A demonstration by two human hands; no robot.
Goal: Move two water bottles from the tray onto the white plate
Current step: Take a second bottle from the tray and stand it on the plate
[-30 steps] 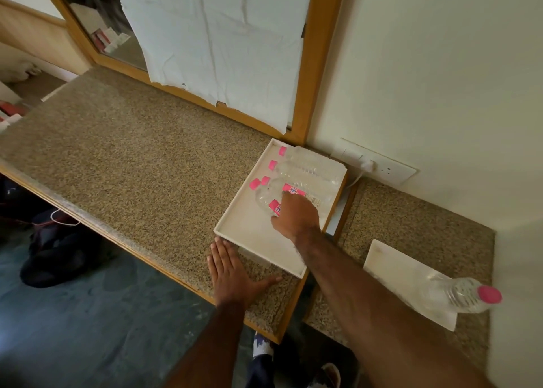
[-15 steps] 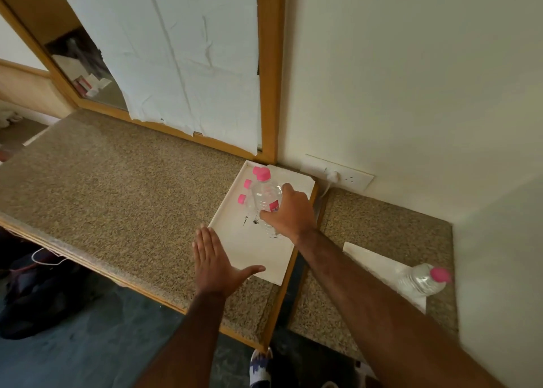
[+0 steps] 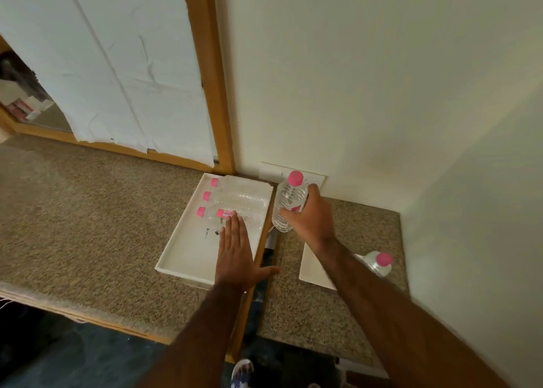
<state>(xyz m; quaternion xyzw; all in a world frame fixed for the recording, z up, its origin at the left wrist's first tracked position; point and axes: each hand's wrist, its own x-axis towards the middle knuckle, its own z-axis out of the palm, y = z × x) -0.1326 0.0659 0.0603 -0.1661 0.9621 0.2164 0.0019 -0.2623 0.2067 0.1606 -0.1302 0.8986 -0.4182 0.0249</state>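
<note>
Bottle [image 3: 289, 202] now off tray [image 3: 188, 249], gripped in right hand [image 3: 308, 216] fingers; left hand [image 3: 235, 258] flat, empty.

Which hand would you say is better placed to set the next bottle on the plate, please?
The right hand: it already holds a bottle upright beyond the plate. The left hand hovers flat and empty over the tray.

The surface [image 3: 88, 226] is speckled brown and tan granite. The tray [image 3: 188, 249] and plate [image 3: 311, 270] are plain white. Each clear ribbed bottle [image 3: 289, 202] has a pink cap; one lying bottle [image 3: 235, 216] carries a pink label. The window frame [image 3: 211, 79] is golden wood.
</note>
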